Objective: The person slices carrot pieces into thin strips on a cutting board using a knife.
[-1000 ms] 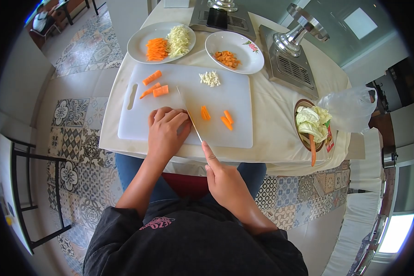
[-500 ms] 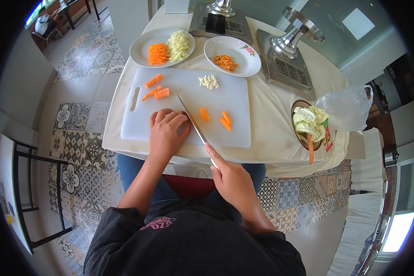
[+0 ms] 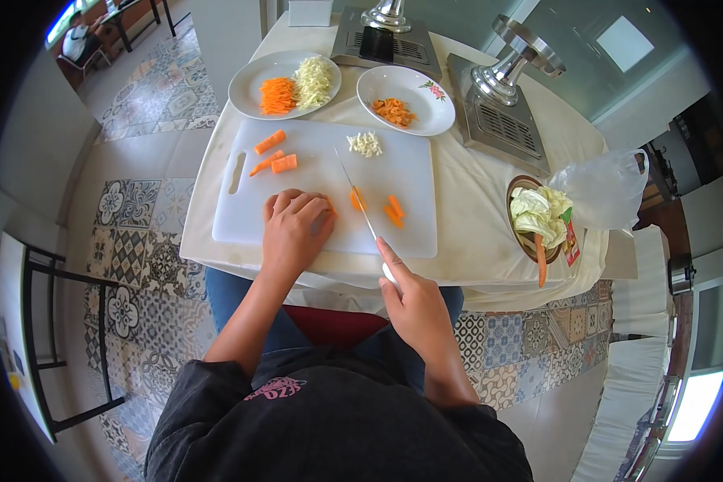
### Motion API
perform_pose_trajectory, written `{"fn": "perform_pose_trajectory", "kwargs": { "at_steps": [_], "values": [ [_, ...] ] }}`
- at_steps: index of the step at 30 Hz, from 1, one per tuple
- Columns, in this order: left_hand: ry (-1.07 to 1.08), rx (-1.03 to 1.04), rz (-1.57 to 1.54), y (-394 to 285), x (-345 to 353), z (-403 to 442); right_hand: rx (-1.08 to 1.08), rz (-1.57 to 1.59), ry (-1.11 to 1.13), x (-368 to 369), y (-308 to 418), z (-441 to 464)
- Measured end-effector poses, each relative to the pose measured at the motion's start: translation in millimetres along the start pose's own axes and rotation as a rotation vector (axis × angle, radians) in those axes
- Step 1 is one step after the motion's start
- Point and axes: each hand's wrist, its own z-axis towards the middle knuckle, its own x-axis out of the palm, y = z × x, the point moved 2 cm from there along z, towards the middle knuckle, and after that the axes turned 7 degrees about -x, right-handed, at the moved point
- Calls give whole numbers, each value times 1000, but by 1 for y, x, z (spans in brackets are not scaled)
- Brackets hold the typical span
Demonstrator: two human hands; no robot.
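My right hand (image 3: 416, 301) is wrapped round the white handle of a knife (image 3: 353, 183). Its blade slants up and left across the white cutting board (image 3: 249, 221), over or against some carrot slices (image 3: 357, 198). To the left of the blade, my left hand (image 3: 296, 229) curls its fingers down onto a carrot piece (image 3: 332, 206), mostly hidden under them. Carrot sticks (image 3: 394, 210) lie right of the blade. Several larger carrot chunks (image 3: 284, 164) rest at the board's upper left, and a small heap of chopped white pieces (image 3: 365, 144) is near its top edge.
Behind the board stand a plate (image 3: 245, 84) with shredded carrot and pale green shreds, and a flowered plate (image 3: 422, 80) with carrot bits. Metal stands (image 3: 502, 128) are at the back. A bowl (image 3: 516, 241) of cabbage and a plastic bag (image 3: 606, 193) sit to the right.
The knife has moved right, away from my left hand, to the carrot slices mid-board. My right hand shifted right with it, while my left hand stayed nearly in place.
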Motion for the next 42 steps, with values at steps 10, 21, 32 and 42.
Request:
{"fn": "perform_pose_trajectory", "kwargs": {
  "at_steps": [10,21,32,42],
  "values": [
    [-26,14,-7,1,0,-1,-94,189,16,12,8,-3],
    [-39,-5,0,4,2,-2,-50,175,84,8,13,-7],
    [-35,-11,-13,6,3,-2,-31,135,136,16,11,-8],
    [-29,-23,-6,5,1,-2,-86,-171,113,31,11,2]
  ]
}}
